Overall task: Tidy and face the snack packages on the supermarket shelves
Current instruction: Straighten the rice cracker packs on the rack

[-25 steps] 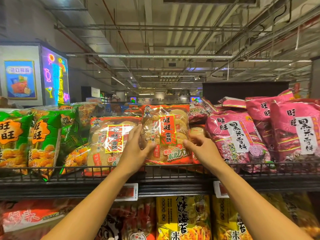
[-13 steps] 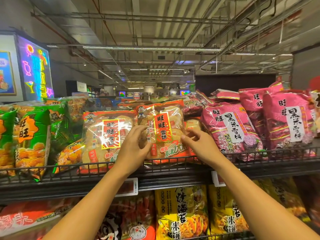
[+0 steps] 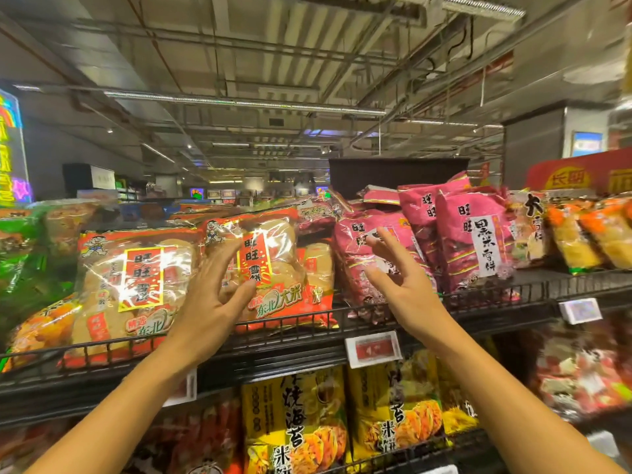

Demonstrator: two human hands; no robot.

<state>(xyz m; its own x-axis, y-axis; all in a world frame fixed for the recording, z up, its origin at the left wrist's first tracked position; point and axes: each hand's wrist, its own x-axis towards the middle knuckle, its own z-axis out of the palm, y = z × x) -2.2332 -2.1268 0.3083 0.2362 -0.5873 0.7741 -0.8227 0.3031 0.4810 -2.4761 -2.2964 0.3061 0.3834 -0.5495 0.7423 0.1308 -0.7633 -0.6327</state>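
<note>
Hands come off the red rice-cracker bag and turn toward the pink bags.

The red rice-cracker bag (image 3: pixel 270 268) stands upright behind the shelf rail (image 3: pixel 376 311), label forward, just left of the pink bags (image 3: pixel 475 241). The left hand (image 3: pixel 212 302) is spread, fingertips brushing the bag's face; the right hand (image 3: pixel 407 289) is spread too, holding nothing, in front of the leaning pink bags right of the red one. Risk, as I judge it: the unsupported bag may slump forward onto the rail, or a careless reach may topple the piled pink bags. Half a second ago both hands held the red bag's edges; now both have opened and the right has shifted rightward.
</note>
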